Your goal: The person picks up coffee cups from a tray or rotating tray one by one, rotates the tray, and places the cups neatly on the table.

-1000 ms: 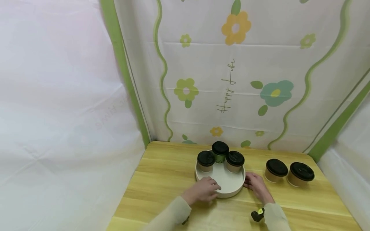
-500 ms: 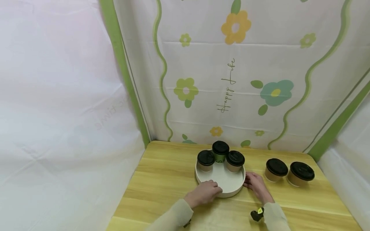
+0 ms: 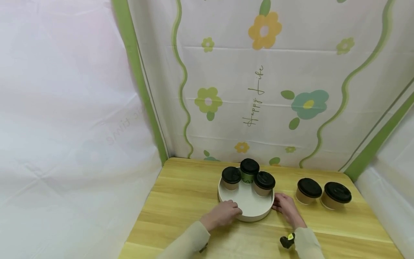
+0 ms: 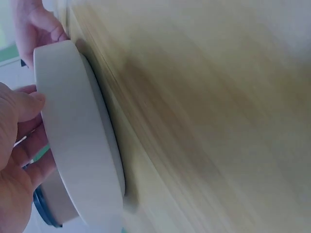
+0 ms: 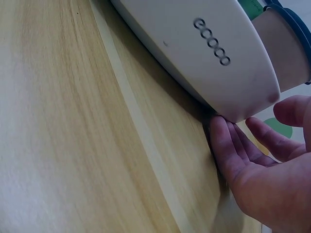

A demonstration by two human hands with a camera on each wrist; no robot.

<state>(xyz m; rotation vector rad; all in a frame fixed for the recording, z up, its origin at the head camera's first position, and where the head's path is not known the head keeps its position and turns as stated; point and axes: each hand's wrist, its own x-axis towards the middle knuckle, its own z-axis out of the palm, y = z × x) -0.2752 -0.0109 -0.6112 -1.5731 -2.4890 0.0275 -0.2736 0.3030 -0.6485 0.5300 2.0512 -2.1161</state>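
Note:
A round white turntable (image 3: 253, 207) with a raised rim stands on the wooden table. Three black-lidded paper cups stand upright in its far half: a brown left cup (image 3: 231, 180), a green middle cup (image 3: 248, 176) and a brown right cup (image 3: 263, 187). My left hand (image 3: 223, 213) pinches the near rim; in the left wrist view, the thumb lies outside the wall and the fingers (image 4: 34, 145) reach inside. Against the right side rests my right hand (image 3: 287, 208), its loosely bent fingertips touching the outer wall near the "ecoco" lettering seen in the right wrist view.
To the right on the table (image 3: 174, 205) stand two wider black-lidded brown tubs, a left tub (image 3: 307, 194) and a right tub (image 3: 336, 196). A flowered curtain (image 3: 226, 72) hangs behind the table's far edge, with white sheets at both sides.
The turntable has turned slightly clockwise, carrying the three cups a little with it. My left hand came down onto the near rim, then shifted left. My right hand stays in place.

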